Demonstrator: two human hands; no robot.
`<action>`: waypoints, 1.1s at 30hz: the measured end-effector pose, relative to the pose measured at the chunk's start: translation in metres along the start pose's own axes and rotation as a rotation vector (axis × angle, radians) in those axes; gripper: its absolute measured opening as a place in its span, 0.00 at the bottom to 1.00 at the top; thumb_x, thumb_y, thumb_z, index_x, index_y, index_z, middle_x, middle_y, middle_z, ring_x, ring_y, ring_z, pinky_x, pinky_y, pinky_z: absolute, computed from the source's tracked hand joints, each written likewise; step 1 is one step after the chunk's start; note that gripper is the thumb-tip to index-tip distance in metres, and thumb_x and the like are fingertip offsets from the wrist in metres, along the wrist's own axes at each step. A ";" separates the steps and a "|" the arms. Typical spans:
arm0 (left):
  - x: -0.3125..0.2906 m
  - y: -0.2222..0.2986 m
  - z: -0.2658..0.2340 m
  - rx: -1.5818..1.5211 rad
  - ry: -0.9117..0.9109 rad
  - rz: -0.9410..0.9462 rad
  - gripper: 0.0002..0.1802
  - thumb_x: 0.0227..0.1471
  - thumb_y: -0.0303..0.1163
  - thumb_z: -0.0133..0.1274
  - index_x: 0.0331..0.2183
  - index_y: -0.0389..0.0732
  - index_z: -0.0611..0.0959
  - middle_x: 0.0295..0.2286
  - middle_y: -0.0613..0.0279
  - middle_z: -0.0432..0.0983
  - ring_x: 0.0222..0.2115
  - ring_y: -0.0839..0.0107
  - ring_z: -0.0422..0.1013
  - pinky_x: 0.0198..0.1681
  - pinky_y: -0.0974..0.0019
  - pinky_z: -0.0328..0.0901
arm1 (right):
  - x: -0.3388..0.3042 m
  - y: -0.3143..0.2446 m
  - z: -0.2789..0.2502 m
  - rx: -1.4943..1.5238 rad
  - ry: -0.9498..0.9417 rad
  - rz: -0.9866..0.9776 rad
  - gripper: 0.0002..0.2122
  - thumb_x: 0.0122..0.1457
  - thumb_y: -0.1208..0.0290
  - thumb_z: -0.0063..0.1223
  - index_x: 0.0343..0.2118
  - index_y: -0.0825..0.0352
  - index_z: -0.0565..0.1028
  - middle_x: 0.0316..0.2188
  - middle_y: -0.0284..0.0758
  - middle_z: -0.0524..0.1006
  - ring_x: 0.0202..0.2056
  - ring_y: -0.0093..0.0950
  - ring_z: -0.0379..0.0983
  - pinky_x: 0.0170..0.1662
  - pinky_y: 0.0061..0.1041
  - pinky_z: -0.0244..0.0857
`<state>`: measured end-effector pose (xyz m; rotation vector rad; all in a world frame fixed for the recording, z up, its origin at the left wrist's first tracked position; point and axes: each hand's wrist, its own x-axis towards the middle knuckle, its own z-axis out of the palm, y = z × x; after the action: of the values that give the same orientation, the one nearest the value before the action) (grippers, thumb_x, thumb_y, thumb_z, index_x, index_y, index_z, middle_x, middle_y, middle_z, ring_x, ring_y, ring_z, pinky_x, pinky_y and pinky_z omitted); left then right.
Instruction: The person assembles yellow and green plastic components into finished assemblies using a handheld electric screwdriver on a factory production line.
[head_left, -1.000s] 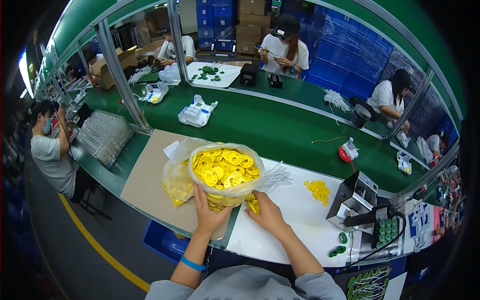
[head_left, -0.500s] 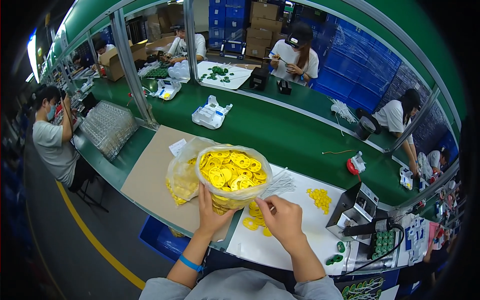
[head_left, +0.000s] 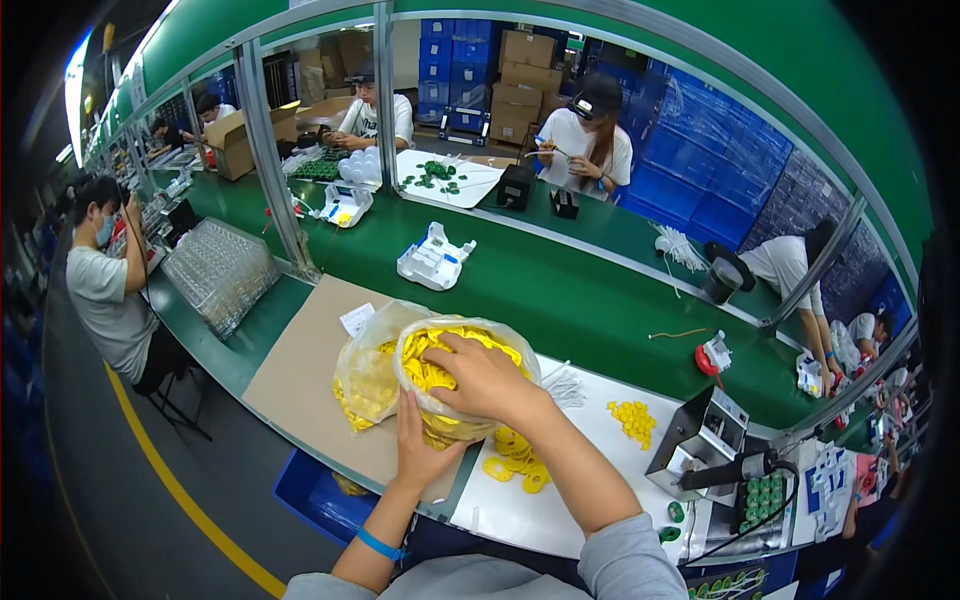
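Two bare hands work at a clear bag [head_left: 460, 427] of yellow discs [head_left: 425, 372], set over brown cardboard [head_left: 300, 380]; the left hand [head_left: 422, 455], at the bag's six o'clock, has thumb and fingers spread wide against its wall; the right hand [head_left: 485, 378] dips into the mouth, fingers bent and slightly apart among the discs; whether they grip any, I cannot tell; loose discs [head_left: 515, 462] lie at five o'clock on a white sheet [head_left: 510, 510]; the step seems to be scooping; lifting discs out calls for closed fingers and a steadied bag.
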<state>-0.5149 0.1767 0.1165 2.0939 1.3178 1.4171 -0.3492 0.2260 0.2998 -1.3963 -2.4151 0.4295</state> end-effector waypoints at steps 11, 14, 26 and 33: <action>0.004 0.026 -0.044 0.050 -0.007 0.051 0.71 0.31 0.47 0.78 0.66 0.30 0.51 0.63 0.32 0.53 0.64 0.38 0.54 0.66 0.47 0.52 | 0.005 -0.030 -0.023 -0.083 -0.171 0.156 0.50 0.45 0.52 0.69 0.69 0.65 0.54 0.69 0.49 0.54 0.67 0.54 0.54 0.67 0.50 0.54; 0.006 0.030 -0.056 0.023 0.011 0.044 0.71 0.30 0.46 0.78 0.65 0.28 0.52 0.62 0.32 0.56 0.63 0.39 0.56 0.66 0.47 0.54 | 0.010 -0.042 -0.023 -0.078 -0.115 0.119 0.49 0.44 0.53 0.69 0.68 0.65 0.56 0.68 0.48 0.58 0.65 0.51 0.58 0.66 0.46 0.57; 0.014 0.037 -0.077 -0.037 0.028 0.093 0.68 0.32 0.43 0.78 0.67 0.39 0.54 0.63 0.35 0.54 0.64 0.35 0.53 0.65 0.40 0.52 | 0.012 -0.054 -0.025 -0.038 -0.154 0.055 0.47 0.45 0.55 0.70 0.68 0.57 0.57 0.66 0.47 0.60 0.63 0.46 0.62 0.65 0.41 0.59; 0.014 0.031 -0.087 -0.081 0.040 0.083 0.65 0.33 0.42 0.77 0.66 0.40 0.56 0.64 0.35 0.52 0.65 0.35 0.51 0.66 0.39 0.50 | 0.018 -0.080 -0.027 -0.078 -0.097 0.078 0.35 0.47 0.56 0.67 0.61 0.58 0.70 0.62 0.44 0.66 0.60 0.46 0.66 0.61 0.43 0.63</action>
<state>-0.5708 0.1499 0.1863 2.0998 1.1791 1.5273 -0.4085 0.2064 0.3593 -1.5408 -2.4847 0.4361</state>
